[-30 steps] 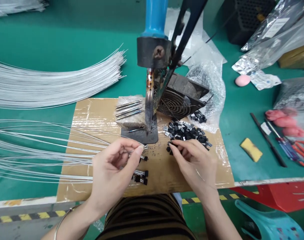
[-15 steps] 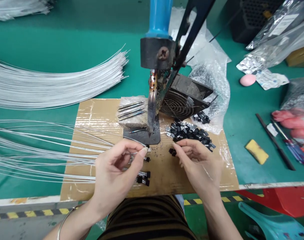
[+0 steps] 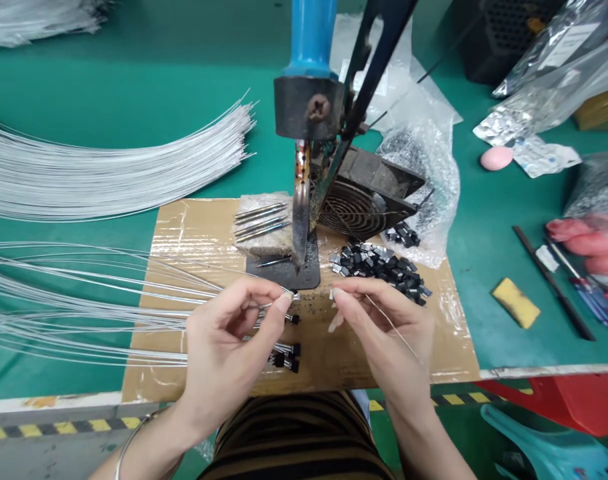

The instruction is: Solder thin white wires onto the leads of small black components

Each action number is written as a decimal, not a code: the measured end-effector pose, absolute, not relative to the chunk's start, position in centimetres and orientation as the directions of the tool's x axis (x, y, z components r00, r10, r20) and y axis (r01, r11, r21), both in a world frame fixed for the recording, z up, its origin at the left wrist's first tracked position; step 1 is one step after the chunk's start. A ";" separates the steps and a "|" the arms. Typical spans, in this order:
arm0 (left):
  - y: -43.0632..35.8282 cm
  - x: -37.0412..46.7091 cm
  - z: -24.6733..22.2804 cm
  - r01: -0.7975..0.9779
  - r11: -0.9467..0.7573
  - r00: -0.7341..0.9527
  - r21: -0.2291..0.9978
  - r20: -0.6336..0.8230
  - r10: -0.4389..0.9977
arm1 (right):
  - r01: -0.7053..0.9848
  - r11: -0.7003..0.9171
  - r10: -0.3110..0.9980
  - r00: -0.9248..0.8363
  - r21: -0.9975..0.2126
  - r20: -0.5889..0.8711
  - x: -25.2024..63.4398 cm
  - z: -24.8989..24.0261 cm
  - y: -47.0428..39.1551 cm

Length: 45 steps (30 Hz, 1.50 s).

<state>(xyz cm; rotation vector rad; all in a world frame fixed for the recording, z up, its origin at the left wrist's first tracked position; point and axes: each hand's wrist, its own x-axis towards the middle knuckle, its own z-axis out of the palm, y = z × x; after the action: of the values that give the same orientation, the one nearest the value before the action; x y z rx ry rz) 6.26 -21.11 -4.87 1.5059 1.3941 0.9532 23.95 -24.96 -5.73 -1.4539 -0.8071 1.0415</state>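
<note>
My left hand (image 3: 239,347) is closed, thumb and forefinger pinching a thin white wire. A small dark connector with a silvery end (image 3: 296,295) shows at those fingertips. Across from it, my right hand (image 3: 389,327) pinches a small connector with silvery pins (image 3: 332,294), mostly covered by the fingers. A thin silvery wire (image 3: 391,323) runs over the right palm. Above the gap between both hands, a soldering iron tip (image 3: 300,233) points down from its blue handle (image 3: 311,40). Wires with black connectors (image 3: 287,357) lie below the left fingers on cardboard (image 3: 374,367).
A pile of small black connectors (image 3: 379,267) lies behind my right hand. Near the iron are a fan (image 3: 357,207) and a pad with metal tips (image 3: 261,227). A white wire bundle (image 3: 134,173) lies left; a yellow sponge (image 3: 516,303) sits right.
My right hand has shifted slightly left, and a silvery-pinned connector now shows at its fingertips. My left hand keeps its pinch, nearly in place. The view has shifted a little.
</note>
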 end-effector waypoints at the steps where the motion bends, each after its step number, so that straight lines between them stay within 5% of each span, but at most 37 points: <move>1: -21.1 6.3 -4.9 0.351 -0.014 0.090 0.936 -0.019 0.996 | -0.086 -0.153 0.915 0.364 -0.984 -0.174 23.7 -5.7 -24.9; 22: -20.0 6.3 -3.1 0.211 0.114 0.234 0.971 -0.163 0.958 | -0.135 -0.167 0.968 0.166 -0.977 -0.188 22.6 -6.0 -24.8; 45: -19.7 6.7 -3.7 0.292 0.095 0.168 0.952 -0.149 0.974 | -0.011 -0.071 0.971 0.227 -0.997 -0.072 22.7 -6.0 -25.5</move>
<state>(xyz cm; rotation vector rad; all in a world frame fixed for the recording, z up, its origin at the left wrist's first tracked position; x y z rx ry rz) 6.72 -19.71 -3.67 1.4011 1.3230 0.8276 22.67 -25.54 -6.04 -1.3596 -1.0013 1.0897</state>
